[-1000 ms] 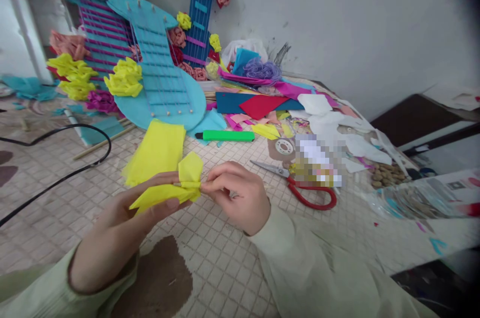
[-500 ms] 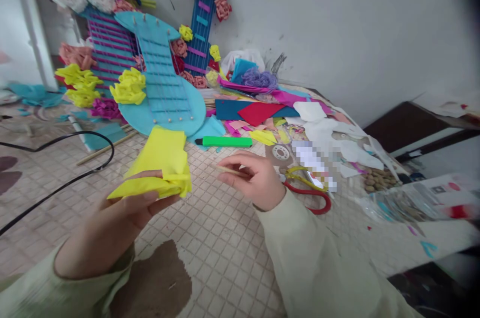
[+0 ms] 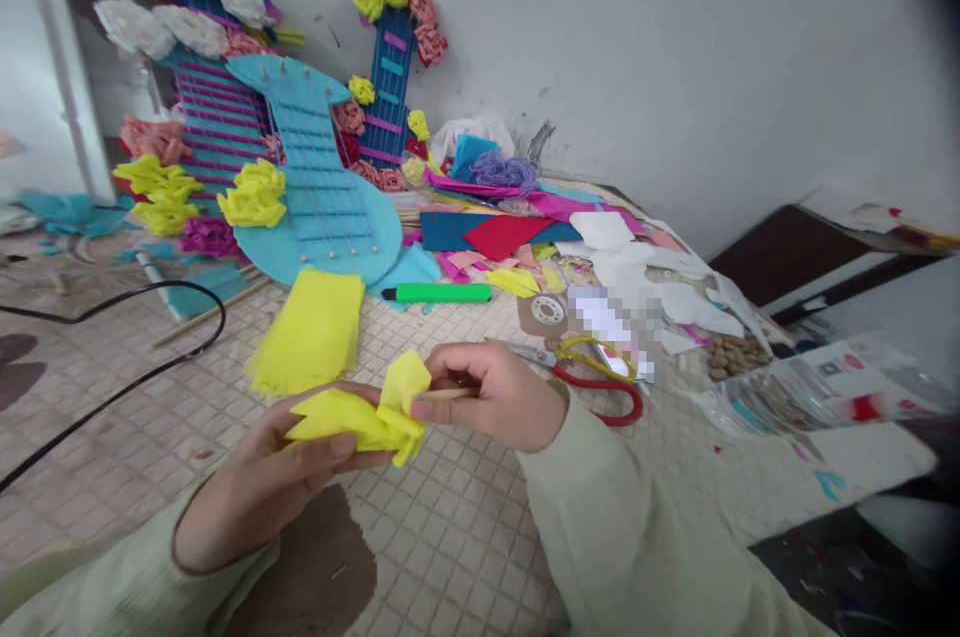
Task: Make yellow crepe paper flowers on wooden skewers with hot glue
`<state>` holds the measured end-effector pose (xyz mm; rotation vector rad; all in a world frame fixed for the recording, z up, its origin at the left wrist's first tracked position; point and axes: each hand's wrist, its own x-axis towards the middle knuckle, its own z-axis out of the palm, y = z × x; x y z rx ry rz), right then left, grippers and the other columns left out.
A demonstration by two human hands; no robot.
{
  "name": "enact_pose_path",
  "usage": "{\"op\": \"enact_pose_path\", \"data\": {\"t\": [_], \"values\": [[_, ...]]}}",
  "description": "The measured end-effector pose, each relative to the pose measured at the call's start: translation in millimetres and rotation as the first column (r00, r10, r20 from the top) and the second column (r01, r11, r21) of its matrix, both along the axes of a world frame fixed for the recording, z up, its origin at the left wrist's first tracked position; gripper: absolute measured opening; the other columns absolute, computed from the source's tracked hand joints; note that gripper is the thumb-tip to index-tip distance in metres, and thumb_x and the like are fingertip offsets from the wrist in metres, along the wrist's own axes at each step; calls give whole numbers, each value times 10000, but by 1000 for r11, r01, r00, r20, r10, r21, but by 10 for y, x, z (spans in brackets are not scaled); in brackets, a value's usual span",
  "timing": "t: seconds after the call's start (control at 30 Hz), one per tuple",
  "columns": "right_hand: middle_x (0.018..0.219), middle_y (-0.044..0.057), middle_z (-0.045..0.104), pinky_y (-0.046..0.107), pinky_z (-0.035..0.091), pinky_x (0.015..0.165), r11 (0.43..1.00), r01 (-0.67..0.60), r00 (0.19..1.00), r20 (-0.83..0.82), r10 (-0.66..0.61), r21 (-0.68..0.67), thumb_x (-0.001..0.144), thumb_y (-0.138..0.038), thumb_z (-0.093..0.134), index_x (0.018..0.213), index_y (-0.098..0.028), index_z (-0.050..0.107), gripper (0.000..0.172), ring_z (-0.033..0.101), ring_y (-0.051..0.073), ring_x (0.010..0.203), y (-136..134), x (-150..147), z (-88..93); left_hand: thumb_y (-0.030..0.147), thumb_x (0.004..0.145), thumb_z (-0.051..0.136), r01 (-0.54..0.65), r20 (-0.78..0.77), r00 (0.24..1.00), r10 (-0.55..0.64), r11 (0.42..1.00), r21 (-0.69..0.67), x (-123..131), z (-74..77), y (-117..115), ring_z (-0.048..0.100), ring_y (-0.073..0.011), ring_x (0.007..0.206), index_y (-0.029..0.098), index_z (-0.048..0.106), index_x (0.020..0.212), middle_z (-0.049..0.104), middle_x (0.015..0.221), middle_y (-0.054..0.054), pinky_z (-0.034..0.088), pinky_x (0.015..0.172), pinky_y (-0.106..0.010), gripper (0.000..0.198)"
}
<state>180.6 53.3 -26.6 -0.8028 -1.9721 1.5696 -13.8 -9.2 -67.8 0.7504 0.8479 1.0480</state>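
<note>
My left hand (image 3: 285,472) is closed on a folded piece of yellow paper (image 3: 367,414), thumb on top. My right hand (image 3: 499,395) pinches a thin pale wooden stick (image 3: 442,394) whose tip meets the folded end of that paper. Both hands hover above the tiled floor (image 3: 450,537). A stack of flat yellow paper sheets (image 3: 309,333) lies just beyond my left hand.
Red-handled scissors (image 3: 592,379) and a green marker (image 3: 439,293) lie past my right hand. A blue guitar-shaped craft (image 3: 315,187) with paper flowers leans on the wall. Coloured paper scraps (image 3: 525,227), a black cable (image 3: 150,357) and a plastic bag (image 3: 810,387) lie around.
My right hand, apart from the paper half a second ago, has come back with the stick to the paper's folded end. My left hand lowered the paper slightly.
</note>
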Motion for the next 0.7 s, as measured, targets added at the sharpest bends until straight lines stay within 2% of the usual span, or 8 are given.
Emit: {"op": "enact_pose_path", "data": {"t": [0.1, 0.23, 0.33, 0.43, 0.57, 0.7], "values": [[556, -65, 332, 186, 234, 438, 995, 0, 999, 43, -4, 96, 735, -353, 606, 629, -141, 468, 275, 288, 51, 500, 8, -1, 7, 220, 626, 662, 1, -89, 996, 3, 999, 47, -14, 107, 11, 622, -159, 779, 287, 687, 808, 692, 810, 17, 496, 711, -239, 195], [613, -46, 387, 192, 279, 485, 966, -75, 992, 113, 48, 249, 787, -339, 544, 654, -149, 453, 249, 357, 67, 553, 36, -38, -18, 329, 643, 598, 46, -281, 959, -33, 998, 38, -13, 298, 85, 615, -196, 758, 230, 695, 777, 689, 795, -30, 477, 682, -270, 193], [625, -44, 388, 199, 283, 512, 934, -98, 986, 160, 45, 343, 813, -309, 504, 654, -157, 431, 232, 371, 75, 575, 94, -93, -33, 357, 651, 592, 135, -554, 830, -65, 987, 86, 15, 407, 209, 593, -199, 745, 223, 680, 760, 665, 753, -23, 463, 647, -269, 194], [578, -57, 321, 204, 244, 494, 919, -92, 978, 207, 11, 385, 815, -290, 497, 599, -165, 358, 286, 329, 74, 543, 176, -133, -9, 344, 632, 635, 212, -707, 705, -60, 969, 129, 24, 486, 344, 538, -153, 621, 199, 671, 657, 613, 629, 6, 409, 553, -217, 152], [558, -65, 275, 207, 219, 487, 904, -57, 970, 236, -50, 424, 812, -263, 504, 579, -172, 311, 316, 299, 76, 523, 258, -144, 25, 365, 665, 600, 237, -815, 577, 59, 943, 236, -7, 522, 450, 513, -141, 607, 189, 656, 636, 599, 616, 8, 378, 554, -212, 187], [572, -61, 306, 204, 229, 499, 890, -41, 956, 276, -96, 453, 809, -211, 507, 588, -169, 323, 290, 320, 78, 541, 266, -159, -21, 368, 667, 590, 223, -810, 584, 62, 946, 233, -30, 417, 469, 566, -173, 665, 183, 656, 692, 646, 698, -14, 422, 597, -242, 198]]}}
